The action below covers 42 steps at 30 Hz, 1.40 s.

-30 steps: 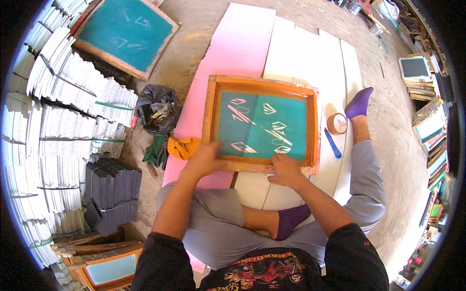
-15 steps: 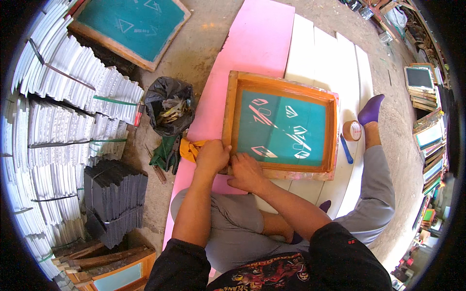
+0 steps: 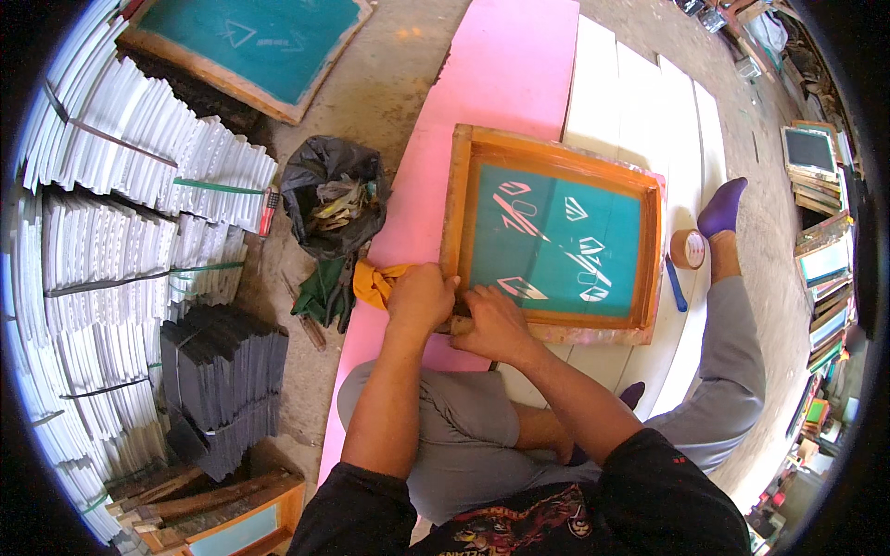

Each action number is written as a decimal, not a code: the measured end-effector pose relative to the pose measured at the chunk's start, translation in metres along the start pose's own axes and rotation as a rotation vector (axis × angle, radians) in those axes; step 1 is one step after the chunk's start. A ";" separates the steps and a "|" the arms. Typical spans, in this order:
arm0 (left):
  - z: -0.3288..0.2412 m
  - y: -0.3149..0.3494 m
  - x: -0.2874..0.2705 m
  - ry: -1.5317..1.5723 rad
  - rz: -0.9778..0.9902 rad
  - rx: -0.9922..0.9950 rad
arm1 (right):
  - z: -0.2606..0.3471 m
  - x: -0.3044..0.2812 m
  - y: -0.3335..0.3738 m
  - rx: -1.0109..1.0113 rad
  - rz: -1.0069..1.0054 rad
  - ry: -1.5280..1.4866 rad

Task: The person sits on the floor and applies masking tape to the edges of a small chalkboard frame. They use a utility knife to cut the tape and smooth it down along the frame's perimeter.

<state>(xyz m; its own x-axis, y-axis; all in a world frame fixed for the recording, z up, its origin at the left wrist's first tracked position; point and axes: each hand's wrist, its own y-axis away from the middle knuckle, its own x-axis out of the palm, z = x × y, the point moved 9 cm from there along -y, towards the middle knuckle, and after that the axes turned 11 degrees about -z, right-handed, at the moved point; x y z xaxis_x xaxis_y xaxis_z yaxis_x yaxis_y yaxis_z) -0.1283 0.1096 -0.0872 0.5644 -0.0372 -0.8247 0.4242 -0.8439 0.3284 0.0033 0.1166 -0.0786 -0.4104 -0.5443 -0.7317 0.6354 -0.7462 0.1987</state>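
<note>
A wooden screen-printing frame point(image 3: 547, 331) with green mesh point(image 3: 547, 213) and pale angular shapes lies in front of me. Both hands meet at its near left corner. My left hand point(image 3: 422, 296) is closed against the outer side of that corner, its thumb by the wood; what its fingers pinch is hidden. A yellow cloth point(image 3: 375, 282) lies right beside this hand, touching it or nearly so. My right hand point(image 3: 493, 322) has its fingers bent over the frame's near rail, close to the left thumb, gripping the wood.
Pink point(image 3: 501, 65) and white boards point(image 3: 593, 83) lie under the frame. Right of it are a tape roll point(image 3: 688, 248) and a blue-handled tool point(image 3: 676, 285). A black bag point(image 3: 311, 167) of scraps, bundled white sheets point(image 3: 111, 241) and a black stack point(image 3: 227, 389) stand left.
The whole view has shifted slightly, so most things sit further right in the picture. Both hands stay at the same frame corner, with only small finger movement.
</note>
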 end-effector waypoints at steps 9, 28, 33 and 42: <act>-0.002 -0.001 0.002 -0.012 0.094 -0.083 | 0.013 0.008 0.018 -0.163 -0.101 0.137; -0.005 0.000 -0.009 0.002 0.088 -0.105 | -0.003 -0.001 0.026 -0.144 -0.030 -0.009; -0.001 0.000 -0.008 0.003 0.055 -0.092 | -0.002 -0.015 0.029 -0.057 -0.076 -0.001; 0.003 -0.003 -0.006 0.049 -0.032 -0.050 | -0.019 0.013 -0.003 0.070 0.149 -0.125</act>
<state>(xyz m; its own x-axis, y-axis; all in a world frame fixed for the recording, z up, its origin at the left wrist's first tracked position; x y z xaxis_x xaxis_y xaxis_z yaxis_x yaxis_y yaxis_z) -0.1349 0.1106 -0.0844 0.5835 0.0170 -0.8119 0.4772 -0.8162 0.3258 0.0084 0.1188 -0.1008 -0.3959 -0.6908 -0.6050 0.6501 -0.6762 0.3466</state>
